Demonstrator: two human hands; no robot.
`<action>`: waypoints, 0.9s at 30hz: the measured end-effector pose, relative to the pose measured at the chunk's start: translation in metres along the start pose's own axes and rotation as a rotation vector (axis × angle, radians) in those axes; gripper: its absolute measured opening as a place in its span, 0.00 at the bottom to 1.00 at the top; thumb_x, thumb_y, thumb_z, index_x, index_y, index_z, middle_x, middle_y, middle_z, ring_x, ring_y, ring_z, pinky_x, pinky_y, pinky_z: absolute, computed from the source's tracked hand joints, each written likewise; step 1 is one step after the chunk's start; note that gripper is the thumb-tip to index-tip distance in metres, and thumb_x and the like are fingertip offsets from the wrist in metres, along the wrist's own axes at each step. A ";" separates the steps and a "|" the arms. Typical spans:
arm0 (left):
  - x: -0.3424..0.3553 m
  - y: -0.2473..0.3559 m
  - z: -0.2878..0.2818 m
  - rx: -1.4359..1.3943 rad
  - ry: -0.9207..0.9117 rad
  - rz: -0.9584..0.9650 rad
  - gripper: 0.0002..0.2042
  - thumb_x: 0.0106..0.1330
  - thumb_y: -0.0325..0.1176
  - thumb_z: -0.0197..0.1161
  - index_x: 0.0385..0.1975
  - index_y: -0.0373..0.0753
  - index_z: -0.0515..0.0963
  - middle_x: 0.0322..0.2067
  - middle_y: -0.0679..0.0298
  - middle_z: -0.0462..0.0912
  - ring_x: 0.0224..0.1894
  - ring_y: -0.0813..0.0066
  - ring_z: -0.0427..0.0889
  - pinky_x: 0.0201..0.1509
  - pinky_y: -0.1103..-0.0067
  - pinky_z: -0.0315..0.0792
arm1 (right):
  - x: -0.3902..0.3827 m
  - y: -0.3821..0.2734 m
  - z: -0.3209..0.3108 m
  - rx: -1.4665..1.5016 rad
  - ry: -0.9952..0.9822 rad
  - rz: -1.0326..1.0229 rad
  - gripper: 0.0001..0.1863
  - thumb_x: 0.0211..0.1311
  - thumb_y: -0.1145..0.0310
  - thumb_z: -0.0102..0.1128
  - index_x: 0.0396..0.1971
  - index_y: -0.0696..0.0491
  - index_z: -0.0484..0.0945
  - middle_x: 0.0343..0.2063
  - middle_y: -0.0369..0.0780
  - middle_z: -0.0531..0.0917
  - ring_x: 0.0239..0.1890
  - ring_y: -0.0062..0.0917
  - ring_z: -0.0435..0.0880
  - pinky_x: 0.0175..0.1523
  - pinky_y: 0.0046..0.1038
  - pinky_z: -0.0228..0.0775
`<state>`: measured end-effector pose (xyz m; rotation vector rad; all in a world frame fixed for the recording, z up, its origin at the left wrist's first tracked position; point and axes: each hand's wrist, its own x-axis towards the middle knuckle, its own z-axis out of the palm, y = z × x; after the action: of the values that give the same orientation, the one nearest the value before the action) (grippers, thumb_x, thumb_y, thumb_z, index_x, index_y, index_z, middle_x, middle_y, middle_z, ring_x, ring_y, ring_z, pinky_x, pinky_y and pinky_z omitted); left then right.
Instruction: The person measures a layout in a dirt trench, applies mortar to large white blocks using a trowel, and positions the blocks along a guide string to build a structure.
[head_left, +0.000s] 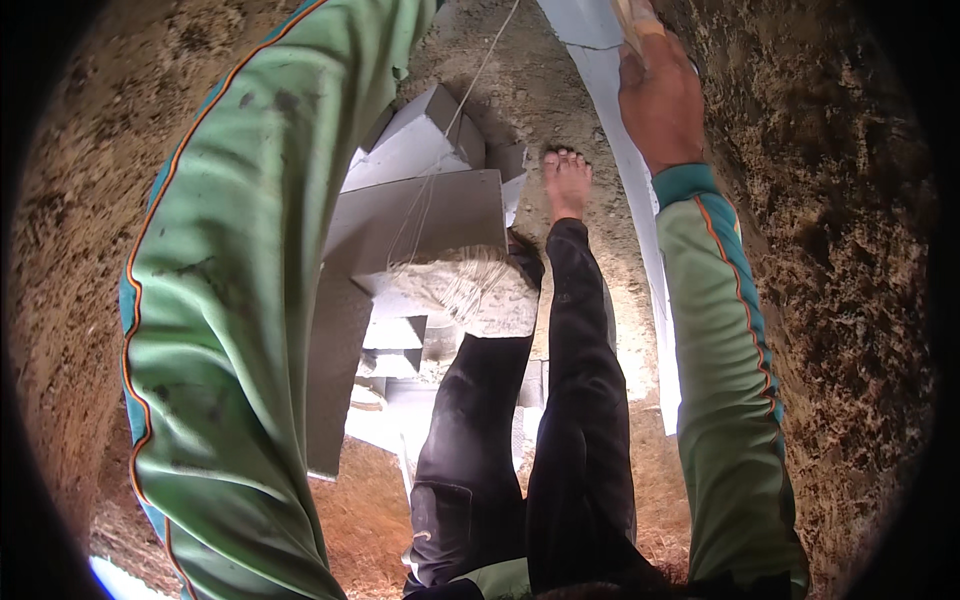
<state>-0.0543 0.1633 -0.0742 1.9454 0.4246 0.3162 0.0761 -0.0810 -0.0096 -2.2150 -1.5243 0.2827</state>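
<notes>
My left arm in its green sleeve (230,280) reaches up past the top edge, so my left hand is out of sight. My right hand (662,105) is closed on a light tan wooden piece (636,18) at the top right, beside a long pale grey strip (585,35) with a crack across it. Between my arms, a rough pale block (460,310) wound with string lies against my leg, and thin string runs up from it. Grey rectangular slabs (420,205) lie behind that block.
Rough earthen walls (830,280) flank me on both sides. More grey cut blocks (415,125) are piled behind the slabs. My bare foot (565,180) rests on dusty ground (505,80); reddish ground (370,480) shows lower down.
</notes>
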 end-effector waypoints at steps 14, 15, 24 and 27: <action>-0.170 0.431 0.113 -0.524 0.629 -0.318 0.17 0.68 0.27 0.59 0.56 0.39 0.77 0.40 0.55 0.86 0.45 0.58 0.86 0.52 0.66 0.77 | -0.274 -0.061 -0.192 0.687 -0.384 0.562 0.23 0.65 0.70 0.65 0.58 0.58 0.73 0.45 0.46 0.86 0.49 0.31 0.86 0.52 0.34 0.78; -0.218 0.451 0.119 -0.353 0.561 -0.271 0.19 0.64 0.26 0.62 0.56 0.41 0.78 0.41 0.57 0.86 0.44 0.61 0.86 0.53 0.66 0.76 | -0.281 -0.085 -0.206 1.033 -0.414 0.873 0.22 0.65 0.69 0.65 0.57 0.57 0.75 0.43 0.45 0.86 0.47 0.31 0.86 0.50 0.34 0.78; -0.583 0.538 0.148 0.140 0.447 -1.318 0.27 0.63 0.37 0.67 0.63 0.41 0.71 0.54 0.49 0.80 0.57 0.46 0.79 0.69 0.52 0.58 | -0.215 -0.172 -0.305 0.164 -0.900 -0.021 0.30 0.55 0.62 0.73 0.57 0.51 0.74 0.33 0.53 0.85 0.37 0.52 0.84 0.41 0.47 0.77; -0.693 0.581 0.239 -0.116 0.839 -1.714 0.26 0.62 0.34 0.68 0.61 0.41 0.72 0.49 0.53 0.84 0.48 0.54 0.85 0.61 0.62 0.71 | -0.203 -0.204 -0.310 0.066 -1.075 -0.176 0.30 0.56 0.60 0.71 0.59 0.50 0.73 0.36 0.53 0.85 0.40 0.53 0.83 0.44 0.50 0.75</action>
<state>-0.4956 -0.5465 0.3465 0.6792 2.2586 -0.0328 -0.0456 -0.2805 0.3428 -1.8933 -2.1115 1.6193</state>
